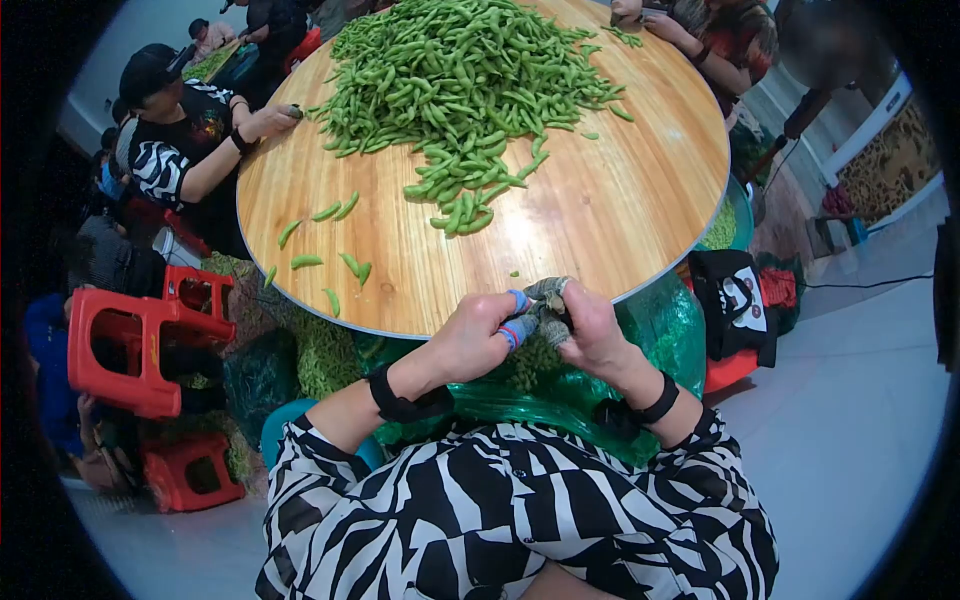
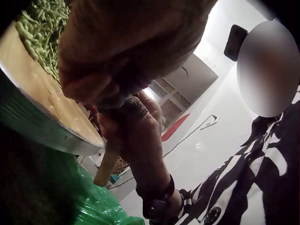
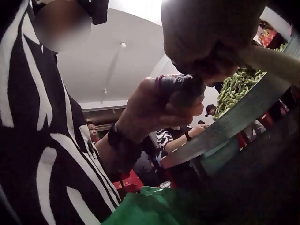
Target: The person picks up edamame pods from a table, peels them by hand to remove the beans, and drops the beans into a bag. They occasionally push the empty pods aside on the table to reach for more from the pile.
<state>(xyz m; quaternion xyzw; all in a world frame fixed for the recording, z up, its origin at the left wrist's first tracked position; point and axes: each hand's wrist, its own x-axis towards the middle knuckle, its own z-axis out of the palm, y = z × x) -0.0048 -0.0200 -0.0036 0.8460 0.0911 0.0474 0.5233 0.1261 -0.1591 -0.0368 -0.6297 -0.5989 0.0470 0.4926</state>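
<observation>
My left hand and right hand meet over the table's near edge, with cloth covers on several fingers. The left covers are grey-blue with red bands; the right ones are greyish. My right hand grips a flat wooden handle, which also sticks out past its palm in the right wrist view; its other end is hidden. Bent left fingers come right up to the right fingertips. I cannot tell what lies between them. Beyond, green bean pods are heaped on the round wooden table.
Loose pods lie at the table's left. A green plastic bag hangs below the near rim, by my lap. Red stools stand at left, a dark bag at right. One person sits at the left rim, another at the far right.
</observation>
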